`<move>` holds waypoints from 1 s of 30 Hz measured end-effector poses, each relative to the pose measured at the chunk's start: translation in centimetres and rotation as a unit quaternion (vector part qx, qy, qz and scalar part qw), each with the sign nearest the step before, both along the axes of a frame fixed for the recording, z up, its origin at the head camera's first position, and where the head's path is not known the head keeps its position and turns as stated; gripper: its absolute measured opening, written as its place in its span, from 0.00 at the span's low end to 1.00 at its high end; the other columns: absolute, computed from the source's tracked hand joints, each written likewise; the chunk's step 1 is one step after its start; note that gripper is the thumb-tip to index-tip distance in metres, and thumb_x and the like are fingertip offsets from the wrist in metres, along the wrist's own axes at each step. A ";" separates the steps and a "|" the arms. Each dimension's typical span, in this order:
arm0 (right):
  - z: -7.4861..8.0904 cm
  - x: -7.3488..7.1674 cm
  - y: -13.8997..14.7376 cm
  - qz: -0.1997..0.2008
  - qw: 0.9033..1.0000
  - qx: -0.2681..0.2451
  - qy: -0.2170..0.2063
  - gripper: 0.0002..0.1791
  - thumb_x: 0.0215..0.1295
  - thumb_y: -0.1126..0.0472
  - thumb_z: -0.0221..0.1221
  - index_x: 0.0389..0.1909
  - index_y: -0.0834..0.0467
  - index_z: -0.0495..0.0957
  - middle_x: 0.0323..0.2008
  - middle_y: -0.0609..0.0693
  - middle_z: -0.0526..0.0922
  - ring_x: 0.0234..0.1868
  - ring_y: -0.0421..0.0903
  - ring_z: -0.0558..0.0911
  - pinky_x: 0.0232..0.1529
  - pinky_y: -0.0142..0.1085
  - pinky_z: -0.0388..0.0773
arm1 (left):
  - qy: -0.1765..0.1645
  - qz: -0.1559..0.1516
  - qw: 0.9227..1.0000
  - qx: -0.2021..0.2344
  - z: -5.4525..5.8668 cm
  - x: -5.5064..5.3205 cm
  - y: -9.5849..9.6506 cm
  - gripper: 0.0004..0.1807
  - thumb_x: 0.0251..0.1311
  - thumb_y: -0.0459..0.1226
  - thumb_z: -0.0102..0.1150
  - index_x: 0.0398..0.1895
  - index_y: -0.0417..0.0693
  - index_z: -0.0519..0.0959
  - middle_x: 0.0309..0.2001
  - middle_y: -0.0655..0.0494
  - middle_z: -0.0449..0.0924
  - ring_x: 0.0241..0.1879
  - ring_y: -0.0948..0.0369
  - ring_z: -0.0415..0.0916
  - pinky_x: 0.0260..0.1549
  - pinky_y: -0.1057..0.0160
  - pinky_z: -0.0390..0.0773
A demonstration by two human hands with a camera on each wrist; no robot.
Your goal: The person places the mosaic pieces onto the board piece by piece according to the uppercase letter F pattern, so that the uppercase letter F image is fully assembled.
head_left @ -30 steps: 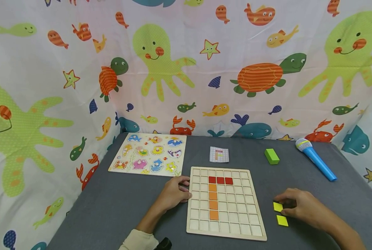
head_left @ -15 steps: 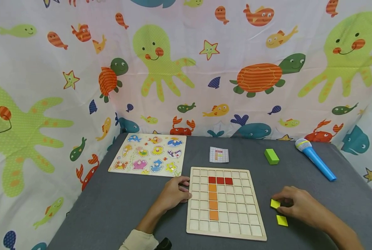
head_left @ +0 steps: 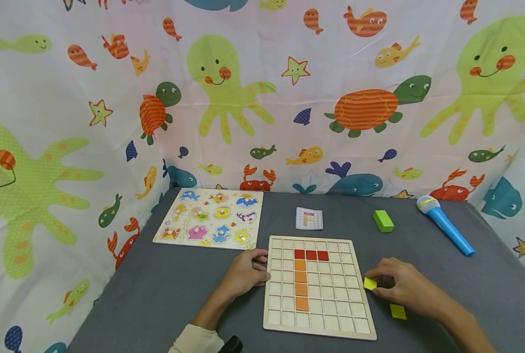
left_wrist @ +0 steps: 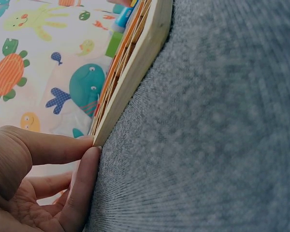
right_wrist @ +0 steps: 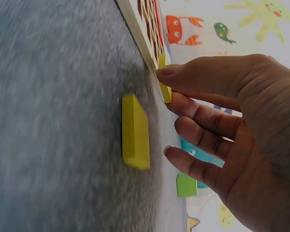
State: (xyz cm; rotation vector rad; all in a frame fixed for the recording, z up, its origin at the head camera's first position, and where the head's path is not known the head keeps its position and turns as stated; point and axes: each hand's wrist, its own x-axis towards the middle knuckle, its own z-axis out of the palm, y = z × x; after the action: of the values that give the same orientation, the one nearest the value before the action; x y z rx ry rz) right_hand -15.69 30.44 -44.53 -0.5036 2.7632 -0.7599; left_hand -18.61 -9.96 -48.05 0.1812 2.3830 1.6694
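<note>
A wooden grid board (head_left: 333, 306) lies on the grey table, with a row of red tiles (head_left: 311, 255) and a column of orange tiles (head_left: 301, 283) set in its squares. My left hand (head_left: 244, 273) holds the board's left edge; in the left wrist view the thumb and a finger meet at its wooden side (left_wrist: 130, 79). My right hand (head_left: 405, 284) pinches a yellow square tile (head_left: 370, 283) just off the board's right edge, between thumb and fingers. Another yellow tile (head_left: 398, 312) lies on the table below that hand, seen close up in the right wrist view (right_wrist: 135, 133).
Behind the board lies a small card (head_left: 309, 218) printed with a coloured grid. A sea-animal peg puzzle (head_left: 209, 218) is at the back left. A green block (head_left: 383, 221) and a blue toy microphone (head_left: 449, 228) lie at the back right. A patterned curtain (head_left: 253, 73) encloses the table.
My right hand has picked up one yellow tile and carried it left, towards the board's right edge. The left hand and the board stay where they were.
</note>
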 end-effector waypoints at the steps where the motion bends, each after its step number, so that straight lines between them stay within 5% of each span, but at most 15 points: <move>1: 0.0 0.0 -0.3 0.001 1.000 -0.002 0.000 0.16 0.64 0.50 0.73 0.51 0.49 0.89 0.40 0.41 0.80 0.39 0.38 0.74 0.35 0.30 0.74 | 0.000 0.000 1.000 -0.001 0.0 0.0 0.0 0.33 0.56 0.26 0.73 0.67 0.35 0.77 0.53 0.45 0.79 0.44 0.57 0.82 0.34 0.58 0.91; 18: 0.4 -1.0 -4.5 0.032 0.999 -0.018 0.009 0.18 0.63 0.51 0.74 0.52 0.50 0.89 0.42 0.41 0.79 0.41 0.41 0.74 0.36 0.32 0.73 | -0.001 0.000 1.000 0.001 0.0 0.0 0.0 0.33 0.56 0.26 0.73 0.67 0.35 0.77 0.53 0.45 0.79 0.45 0.57 0.82 0.34 0.58 0.91; 30: 0.3 -1.6 -7.0 0.070 0.996 -0.038 0.032 0.14 0.64 0.55 0.73 0.50 0.50 0.90 0.43 0.38 0.82 0.45 0.39 0.77 0.43 0.33 0.81 | 0.005 -0.004 1.000 0.002 0.1 0.0 0.0 0.33 0.55 0.24 0.73 0.67 0.33 0.76 0.52 0.44 0.79 0.43 0.57 0.83 0.34 0.58 0.91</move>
State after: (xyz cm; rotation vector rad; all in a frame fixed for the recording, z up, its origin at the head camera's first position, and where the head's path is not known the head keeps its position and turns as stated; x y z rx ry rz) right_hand -17.28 23.48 -44.28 -0.7404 2.7303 -0.8319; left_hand -18.62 -9.97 -47.95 0.2014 2.3831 1.6742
